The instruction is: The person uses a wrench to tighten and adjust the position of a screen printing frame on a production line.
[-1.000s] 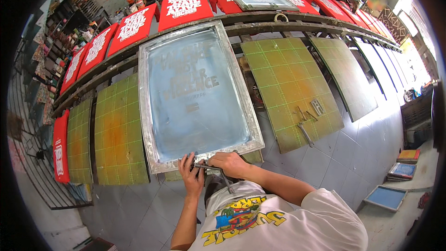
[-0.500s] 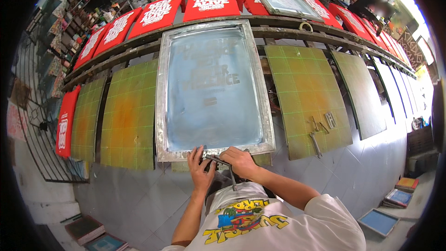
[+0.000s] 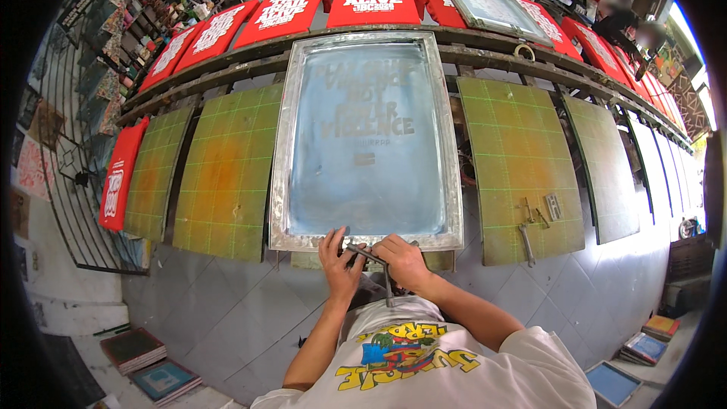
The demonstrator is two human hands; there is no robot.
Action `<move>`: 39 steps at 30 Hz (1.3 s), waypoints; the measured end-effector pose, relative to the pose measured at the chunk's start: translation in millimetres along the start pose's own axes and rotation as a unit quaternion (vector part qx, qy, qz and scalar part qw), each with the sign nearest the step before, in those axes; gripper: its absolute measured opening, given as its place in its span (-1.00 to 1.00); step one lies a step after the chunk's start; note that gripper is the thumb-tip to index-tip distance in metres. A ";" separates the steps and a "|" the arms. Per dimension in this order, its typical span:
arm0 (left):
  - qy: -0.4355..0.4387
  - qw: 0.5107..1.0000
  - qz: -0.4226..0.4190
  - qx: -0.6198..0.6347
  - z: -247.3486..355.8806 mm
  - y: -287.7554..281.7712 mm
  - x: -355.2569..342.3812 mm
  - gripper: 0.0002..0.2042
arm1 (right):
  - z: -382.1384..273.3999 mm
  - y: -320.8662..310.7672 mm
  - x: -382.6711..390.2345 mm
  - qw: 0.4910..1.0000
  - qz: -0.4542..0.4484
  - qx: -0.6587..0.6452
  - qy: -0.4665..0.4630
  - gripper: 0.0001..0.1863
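Observation:
A screen-printing frame with a metal border and bluish mesh lies in front of me, faint lettering showing in the mesh. Both hands are at its near edge. My left hand has bent fingers, some resting on the border, with the thumb close to a dark metal wrench; what lies between them is hidden. My right hand is closed around the wrench, whose bar slants between the hands while a shaft points down towards my shirt. Dark hardware under the edge is mostly covered by my fingers.
Greenish platens with grid lines flank the frame; the right platen carries an open-end wrench and small metal parts. Red printed shirts line the far side, with another screen over them. Stacked screens sit at lower left.
The view has shifted, so the frame and platens appear farther right and slightly higher. Both hands stay at the frame's near edge, the right still holding the wrench.

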State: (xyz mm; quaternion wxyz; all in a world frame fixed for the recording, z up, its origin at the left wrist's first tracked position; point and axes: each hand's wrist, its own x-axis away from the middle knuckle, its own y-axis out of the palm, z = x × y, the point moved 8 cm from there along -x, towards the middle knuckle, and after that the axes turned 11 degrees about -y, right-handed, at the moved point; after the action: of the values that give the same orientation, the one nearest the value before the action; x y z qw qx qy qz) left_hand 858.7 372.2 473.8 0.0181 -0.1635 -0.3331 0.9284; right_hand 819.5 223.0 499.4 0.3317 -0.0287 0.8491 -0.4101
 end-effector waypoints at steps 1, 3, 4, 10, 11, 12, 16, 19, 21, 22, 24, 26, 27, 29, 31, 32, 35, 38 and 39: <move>0.021 1.000 -0.003 -0.018 1.8 -0.4 1.5 -0.78 | -0.7 -0.4 0.3 1.000 -0.001 -0.010 -0.006 -0.76; 0.063 0.997 -0.010 -0.053 3.1 -2.9 6.2 -0.77 | -3.2 -2.5 0.3 0.999 -0.002 -0.028 -0.018 -0.77; 0.068 0.996 -0.017 -0.054 1.5 -4.5 7.2 -0.76 | -5.2 -3.1 -0.5 0.999 -0.008 -0.018 -0.033 -0.78; 0.057 0.998 -0.015 -0.035 3.8 -7.2 1.8 -0.79 | -5.7 -1.6 -2.5 0.998 -0.028 -0.011 -0.060 -0.79; 0.050 0.998 -0.008 -0.028 0.8 -5.8 1.3 -0.80 | -6.8 -2.5 -4.0 0.998 -0.029 -0.016 -0.061 -0.78; 0.044 0.999 -0.001 -0.020 0.4 -4.8 0.9 -0.81 | -7.4 -4.0 -4.4 0.997 -0.030 -0.019 -0.062 -0.78; 0.022 1.000 0.018 0.013 0.1 -7.0 2.7 -0.83 | -10.0 -4.9 -5.8 0.997 -0.043 -0.042 -0.052 -0.77; 0.020 0.999 0.033 -0.011 0.8 -8.1 3.1 -0.82 | -9.2 -6.5 -7.3 0.998 -0.040 -0.030 -0.046 -0.76; 0.011 0.998 0.045 -0.050 2.3 -10.9 5.7 -0.81 | -7.5 -7.1 -7.7 0.999 -0.030 -0.009 -0.029 -0.76; 0.015 0.997 0.050 -0.055 4.2 -11.9 7.5 -0.81 | -5.2 -4.9 -6.2 0.999 -0.034 0.004 -0.012 -0.76; 0.021 0.996 0.060 -0.065 7.7 -13.4 11.0 -0.80 | -0.7 0.4 -2.3 0.998 -0.043 0.028 0.023 -0.76; 0.011 0.996 0.058 -0.065 6.1 -13.3 11.5 -0.80 | -3.0 1.4 -3.8 0.999 -0.045 0.020 0.009 -0.76; 0.007 0.996 0.056 -0.063 5.4 -12.1 11.6 -0.80 | -3.9 1.3 -3.9 0.999 -0.047 0.018 0.004 -0.76; 0.008 0.996 0.067 -0.066 6.6 -12.3 10.7 -0.80 | -6.4 0.9 -5.1 0.999 -0.048 -0.010 0.005 -0.77; -0.003 0.996 0.071 -0.058 8.3 -13.5 8.3 -0.80 | -7.2 0.1 -6.2 0.998 -0.048 -0.037 0.008 -0.77; -0.015 0.996 0.069 -0.049 8.9 -14.2 6.9 -0.80 | -6.1 -0.7 -6.8 0.998 -0.047 -0.049 0.012 -0.76; -0.046 0.996 0.076 -0.001 1.8 -14.6 4.9 -0.82 | -5.9 -5.2 -7.9 0.996 -0.037 -0.084 0.017 -0.77; -0.072 0.993 0.090 0.027 -4.3 -19.8 8.6 -0.82 | -7.8 -16.6 -8.3 0.996 -0.004 -0.087 0.033 -0.76; -0.081 0.992 0.091 0.031 -3.7 -22.8 11.2 -0.82 | -9.7 -21.6 -5.9 0.996 0.010 -0.083 0.043 -0.76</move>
State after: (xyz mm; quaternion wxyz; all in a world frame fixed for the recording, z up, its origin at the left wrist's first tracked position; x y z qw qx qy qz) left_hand 847.6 393.8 482.1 -0.0882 -0.1171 -0.2884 0.9462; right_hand 813.6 217.2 522.3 0.2955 -0.0301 0.8939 -0.3358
